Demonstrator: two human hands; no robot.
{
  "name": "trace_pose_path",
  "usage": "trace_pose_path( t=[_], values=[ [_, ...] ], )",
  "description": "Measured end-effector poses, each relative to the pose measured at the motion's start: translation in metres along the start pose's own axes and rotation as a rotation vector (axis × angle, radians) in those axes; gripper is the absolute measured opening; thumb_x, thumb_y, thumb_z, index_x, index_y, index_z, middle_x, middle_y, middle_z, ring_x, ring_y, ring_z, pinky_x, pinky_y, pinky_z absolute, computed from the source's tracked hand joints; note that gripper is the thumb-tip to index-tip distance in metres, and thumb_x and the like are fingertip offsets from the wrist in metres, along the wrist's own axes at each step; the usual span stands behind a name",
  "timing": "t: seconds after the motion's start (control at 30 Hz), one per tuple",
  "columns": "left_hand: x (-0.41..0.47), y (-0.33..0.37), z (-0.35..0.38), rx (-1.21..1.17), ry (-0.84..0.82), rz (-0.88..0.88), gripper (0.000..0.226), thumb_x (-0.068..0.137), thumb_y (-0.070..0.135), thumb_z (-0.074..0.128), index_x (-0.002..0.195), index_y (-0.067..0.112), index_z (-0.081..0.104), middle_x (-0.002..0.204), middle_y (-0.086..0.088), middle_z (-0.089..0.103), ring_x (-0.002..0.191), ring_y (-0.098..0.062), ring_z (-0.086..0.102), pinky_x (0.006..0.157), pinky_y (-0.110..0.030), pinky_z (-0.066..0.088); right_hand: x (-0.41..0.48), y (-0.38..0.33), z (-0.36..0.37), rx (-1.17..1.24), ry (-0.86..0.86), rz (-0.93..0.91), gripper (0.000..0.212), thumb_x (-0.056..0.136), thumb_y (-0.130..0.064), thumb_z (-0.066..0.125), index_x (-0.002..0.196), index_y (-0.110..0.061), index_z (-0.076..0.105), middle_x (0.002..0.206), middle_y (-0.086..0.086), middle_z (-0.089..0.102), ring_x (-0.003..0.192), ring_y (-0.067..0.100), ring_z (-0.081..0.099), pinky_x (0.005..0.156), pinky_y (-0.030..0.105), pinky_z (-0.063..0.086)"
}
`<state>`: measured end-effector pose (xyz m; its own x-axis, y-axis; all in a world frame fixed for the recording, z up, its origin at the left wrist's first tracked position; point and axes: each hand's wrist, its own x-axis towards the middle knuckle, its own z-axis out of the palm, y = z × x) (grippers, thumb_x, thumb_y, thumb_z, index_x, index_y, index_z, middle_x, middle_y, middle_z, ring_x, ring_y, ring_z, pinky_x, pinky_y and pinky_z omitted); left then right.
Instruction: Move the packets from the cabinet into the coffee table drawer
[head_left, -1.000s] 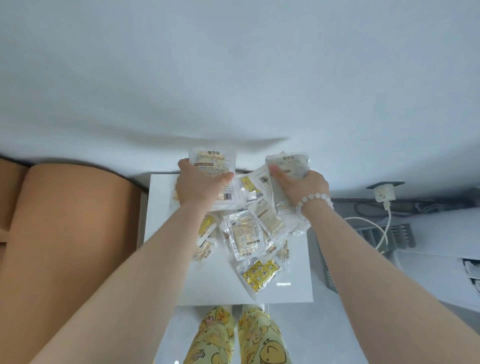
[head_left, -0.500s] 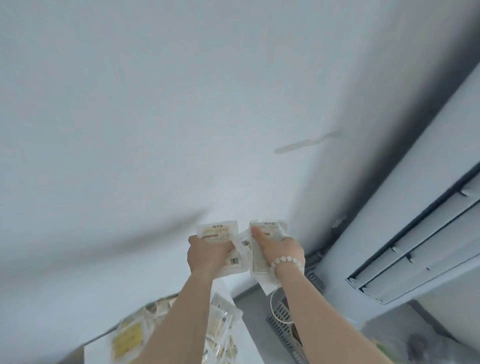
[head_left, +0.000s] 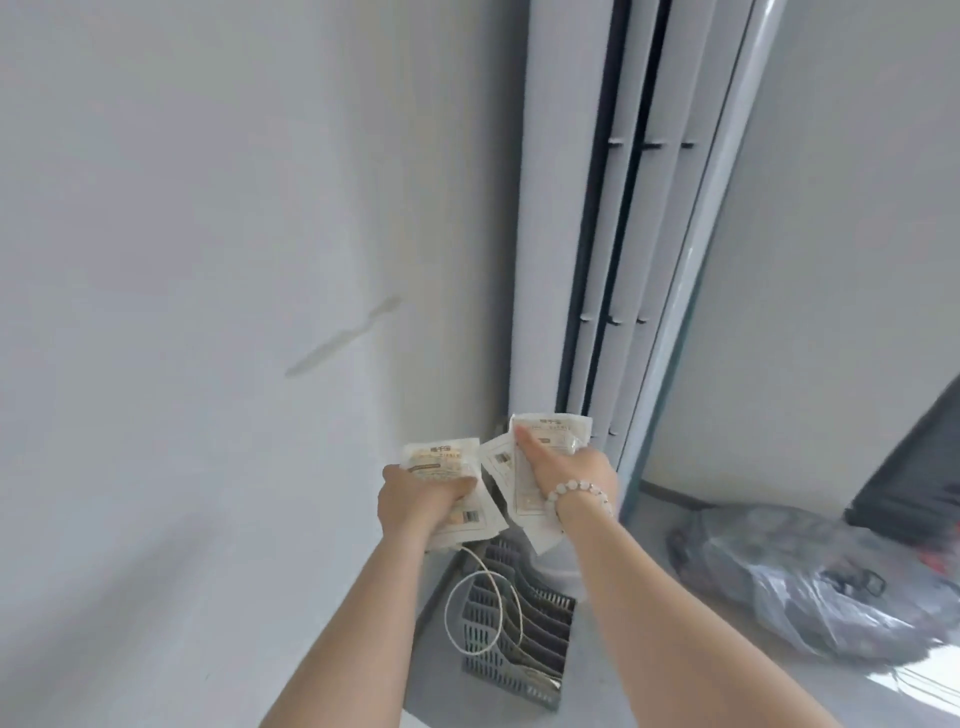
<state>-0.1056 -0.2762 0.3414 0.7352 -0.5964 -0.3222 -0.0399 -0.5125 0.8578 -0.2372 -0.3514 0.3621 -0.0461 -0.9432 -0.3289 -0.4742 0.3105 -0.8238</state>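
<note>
Two hands (head_left: 415, 501) grip packets (head_left: 447, 467).

Whitish, partly see-through packets (head_left: 451, 467) with pale yellow printed labels, one bunch gripped in our left hand (head_left: 415, 506), a second bunch (head_left: 524, 499) fanned out in our right hand (head_left: 576, 480), both held aloft, just beside each other.

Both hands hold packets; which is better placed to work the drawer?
Left hand, tentatively: it grips one compact stack, while the right hand pinches a looser fanned bunch. Drawer not in view.
</note>
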Motion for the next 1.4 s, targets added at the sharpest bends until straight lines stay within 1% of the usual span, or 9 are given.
trace_pose_path(
  t=[0.13, 0.27, 0.37, 0.5, 0.6, 0.9, 1.07, 1.23, 1.4],
  values=[
    [-0.014, 0.031, 0.045, 0.073, -0.124, 0.099, 0.076, 0.063, 0.035, 0.085, 0.120, 0.005, 0.045, 0.116, -0.005, 0.059, 0.106, -0.025, 0.059, 0.078, -0.029, 0.047, 0.007, 0.016, -0.057, 0.083, 0.106, 0.053, 0.061, 0.066, -0.071, 0.065, 0.087, -0.014, 0.056, 0.070, -0.002, 0.054, 0.060, 0.012, 0.052, 0.049, 0.020, 0.040],
    [-0.041, 0.052, 0.097, 0.125, -0.267, 0.185, 0.052, 0.062, 0.034, 0.087, 0.096, 0.014, 0.053, 0.092, 0.004, 0.062, 0.082, -0.014, 0.059, 0.069, -0.024, 0.045, 0.013, 0.047, -0.116, 0.130, 0.216, 0.129, 0.061, 0.064, -0.067, 0.066, 0.099, -0.018, 0.063, 0.090, 0.001, 0.063, 0.080, 0.022, 0.059, 0.067, 0.028, 0.048],
    [-0.072, 0.063, 0.147, 0.167, -0.355, 0.238, 0.076, 0.050, 0.046, 0.088, 0.110, 0.012, 0.056, 0.106, 0.000, 0.067, 0.090, -0.017, 0.064, 0.073, -0.026, 0.051, 0.017, 0.078, -0.167, 0.158, 0.310, 0.167, 0.062, 0.064, -0.067, 0.065, 0.109, -0.024, 0.063, 0.092, 0.001, 0.061, 0.087, 0.024, 0.060, 0.073, 0.030, 0.050],
    [-0.133, 0.074, 0.220, 0.213, -0.460, 0.319, 0.053, 0.064, 0.038, 0.085, 0.101, 0.012, 0.059, 0.103, 0.000, 0.066, 0.090, -0.018, 0.062, 0.075, -0.024, 0.044, 0.018, 0.125, -0.248, 0.211, 0.419, 0.248, 0.071, 0.064, -0.070, 0.065, 0.110, -0.016, 0.062, 0.096, 0.005, 0.060, 0.095, 0.026, 0.061, 0.072, 0.029, 0.046],
    [-0.181, 0.073, 0.274, 0.254, -0.540, 0.344, 0.069, 0.057, 0.045, 0.087, 0.110, 0.011, 0.060, 0.108, 0.000, 0.067, 0.097, -0.019, 0.063, 0.083, -0.026, 0.048, 0.008, 0.168, -0.308, 0.251, 0.495, 0.286, 0.075, 0.064, -0.069, 0.066, 0.119, -0.018, 0.061, 0.109, 0.008, 0.063, 0.104, 0.028, 0.060, 0.081, 0.030, 0.048],
    [-0.359, 0.065, 0.422, 0.338, -0.902, 0.477, 0.095, 0.022, 0.063, 0.082, 0.102, 0.016, 0.063, 0.095, 0.001, 0.071, 0.087, -0.016, 0.068, 0.083, -0.036, 0.057, -0.054, 0.296, -0.478, 0.325, 0.751, 0.496, 0.088, 0.065, -0.073, 0.065, 0.122, -0.006, 0.057, 0.123, 0.011, 0.061, 0.114, 0.031, 0.058, 0.085, 0.035, 0.047],
    [-0.461, 0.050, 0.473, 0.399, -1.074, 0.597, 0.073, 0.030, 0.056, 0.084, 0.091, 0.018, 0.071, 0.085, 0.001, 0.073, 0.080, -0.016, 0.070, 0.078, -0.035, 0.058, -0.113, 0.362, -0.546, 0.429, 0.932, 0.600, 0.085, 0.067, -0.070, 0.066, 0.121, -0.006, 0.057, 0.123, 0.011, 0.061, 0.113, 0.030, 0.059, 0.084, 0.034, 0.047],
    [-0.564, 0.024, 0.508, 0.499, -1.296, 0.716, 0.059, 0.051, 0.044, 0.084, 0.100, 0.017, 0.068, 0.090, -0.002, 0.072, 0.082, -0.017, 0.068, 0.072, -0.027, 0.055, -0.183, 0.426, -0.589, 0.619, 1.150, 0.695, 0.085, 0.066, -0.069, 0.068, 0.123, -0.007, 0.055, 0.125, 0.008, 0.060, 0.114, 0.030, 0.058, 0.087, 0.035, 0.046],
    [-0.671, -0.014, 0.533, 0.605, -1.534, 0.773, 0.080, 0.033, 0.053, 0.080, 0.103, 0.017, 0.065, 0.091, -0.004, 0.071, 0.080, -0.019, 0.069, 0.068, -0.031, 0.058, -0.255, 0.485, -0.617, 0.735, 1.348, 0.827, 0.083, 0.068, -0.068, 0.068, 0.124, -0.008, 0.057, 0.127, 0.009, 0.060, 0.115, 0.031, 0.057, 0.089, 0.036, 0.047]
  ],
)
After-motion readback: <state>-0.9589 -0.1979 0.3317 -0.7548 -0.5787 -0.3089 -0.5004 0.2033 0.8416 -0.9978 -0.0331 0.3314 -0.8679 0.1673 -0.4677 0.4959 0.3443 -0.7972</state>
